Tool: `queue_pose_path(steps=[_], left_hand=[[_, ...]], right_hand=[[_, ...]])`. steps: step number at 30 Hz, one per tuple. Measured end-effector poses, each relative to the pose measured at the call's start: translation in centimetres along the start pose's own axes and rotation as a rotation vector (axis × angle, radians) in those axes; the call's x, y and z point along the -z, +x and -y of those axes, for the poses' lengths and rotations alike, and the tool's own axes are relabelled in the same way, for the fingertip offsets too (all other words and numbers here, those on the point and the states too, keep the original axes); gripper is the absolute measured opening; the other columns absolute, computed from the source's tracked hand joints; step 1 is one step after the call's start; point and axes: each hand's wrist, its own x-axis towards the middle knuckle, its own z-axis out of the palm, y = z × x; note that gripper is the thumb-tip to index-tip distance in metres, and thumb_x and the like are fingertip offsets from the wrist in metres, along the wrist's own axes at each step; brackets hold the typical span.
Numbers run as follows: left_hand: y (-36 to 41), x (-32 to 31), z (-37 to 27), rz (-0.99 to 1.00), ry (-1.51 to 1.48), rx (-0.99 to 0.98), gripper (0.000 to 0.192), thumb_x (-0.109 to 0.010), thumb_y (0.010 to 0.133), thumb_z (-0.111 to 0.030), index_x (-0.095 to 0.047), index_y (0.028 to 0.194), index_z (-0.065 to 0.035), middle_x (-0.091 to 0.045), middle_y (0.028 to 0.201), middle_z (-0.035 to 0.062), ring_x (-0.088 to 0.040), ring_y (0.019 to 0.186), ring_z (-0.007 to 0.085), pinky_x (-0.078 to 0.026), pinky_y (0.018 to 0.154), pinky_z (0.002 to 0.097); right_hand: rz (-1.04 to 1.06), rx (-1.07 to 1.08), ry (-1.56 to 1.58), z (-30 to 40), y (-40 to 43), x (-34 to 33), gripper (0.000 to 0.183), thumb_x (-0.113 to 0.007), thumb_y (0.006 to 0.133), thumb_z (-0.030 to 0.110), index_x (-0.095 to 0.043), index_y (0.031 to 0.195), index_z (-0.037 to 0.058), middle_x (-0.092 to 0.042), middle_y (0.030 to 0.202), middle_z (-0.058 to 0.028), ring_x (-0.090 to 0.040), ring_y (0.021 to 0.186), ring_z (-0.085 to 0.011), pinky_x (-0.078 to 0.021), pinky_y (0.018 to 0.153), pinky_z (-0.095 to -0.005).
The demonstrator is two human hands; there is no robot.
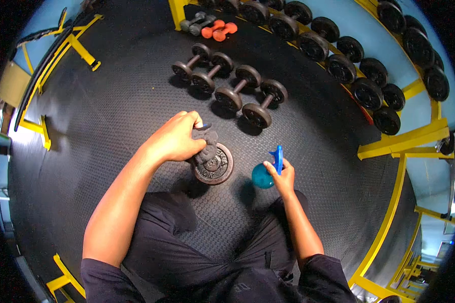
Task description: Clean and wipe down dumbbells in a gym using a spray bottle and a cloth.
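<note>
My left hand [180, 138] grips a bunched dark grey cloth [206, 149], and a small blue bit shows by its fingertips. The cloth lies against a black iron dumbbell [216, 170], covering part of its round end plate, which faces up towards me and bears raised lettering. The dumbbell's bar and far end are hidden. To the right, my right hand [283, 176] is closed around a spray bottle [263, 176] with a blue trigger head and a teal body. The bottle is apart from the dumbbell.
Several black dumbbells [233, 91] lie in a row on the black rubber floor [110, 125] ahead. Small orange dumbbells [219, 30] and grey ones [198, 23] lie beyond. A yellow rack [405, 138] full of dumbbells stands right; a yellow-framed bench [45, 75] stands left.
</note>
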Motion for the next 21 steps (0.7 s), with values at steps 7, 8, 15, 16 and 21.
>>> queue_pose_path(steps=[7, 8, 15, 16, 21], left_hand=[[0.2, 0.0, -1.6, 0.032, -0.145, -0.17, 0.04, -0.082, 0.072, -0.021, -0.053, 0.09, -0.0004, -0.062, 0.082, 0.0119, -0.059, 0.079, 0.0184, -0.046, 0.07, 0.0358], [0.4, -0.1, -1.9, 0.06, -0.167, -0.216, 0.038, -0.083, 0.073, -0.019, -0.054, 0.091, -0.0018, -0.058, 0.08, 0.0061, -0.054, 0.077, 0.0132, -0.045, 0.069, 0.0328], [0.9, -1.0, -3.8, 0.143, -0.249, -0.178, 0.038, -0.079, 0.076, -0.029, -0.058, 0.094, -0.0024, -0.066, 0.087, 0.0121, -0.063, 0.085, 0.0212, -0.049, 0.077, 0.0359], [0.8, -1.1, -3.7, 0.154, -0.272, -0.135, 0.035, -0.078, 0.077, -0.028, -0.059, 0.093, -0.0025, -0.066, 0.088, 0.0128, -0.063, 0.086, 0.0215, -0.049, 0.077, 0.0358], [0.8, -1.1, -3.7, 0.177, -0.309, -0.211, 0.02, -0.073, 0.082, -0.02, -0.06, 0.089, -0.0063, -0.053, 0.079, 0.0007, -0.05, 0.077, 0.0112, -0.044, 0.07, 0.0291]], right_hand=[[-0.121, 0.133, -0.221, -5.8, 3.5, 3.2, 0.048, -0.088, 0.068, 0.033, -0.069, 0.1, 0.0016, -0.061, 0.094, -0.0083, -0.059, 0.085, -0.0182, -0.0485, 0.08, -0.0313], [-0.147, 0.113, -0.212, -6.7, 3.8, 3.3, 0.048, -0.088, 0.069, 0.032, -0.069, 0.101, 0.0023, -0.061, 0.095, -0.0084, -0.06, 0.086, -0.0188, -0.0494, 0.08, -0.0316], [-0.242, -0.031, -0.179, -10.7, 4.6, 4.0, 0.033, -0.075, 0.082, 0.022, -0.066, 0.107, 0.0031, -0.067, 0.093, -0.0096, -0.065, 0.08, -0.0191, -0.052, 0.077, -0.0323], [-0.222, 0.007, -0.265, -10.5, 4.5, 3.9, 0.033, -0.076, 0.079, 0.022, -0.066, 0.104, 0.0028, -0.066, 0.093, -0.0106, -0.065, 0.079, -0.0203, -0.0519, 0.076, -0.0333], [-0.229, 0.083, -0.386, -10.9, 4.2, 3.9, 0.034, -0.076, 0.073, 0.022, -0.064, 0.097, 0.0025, -0.065, 0.091, -0.0122, -0.064, 0.078, -0.0226, -0.0517, 0.073, -0.0351]])
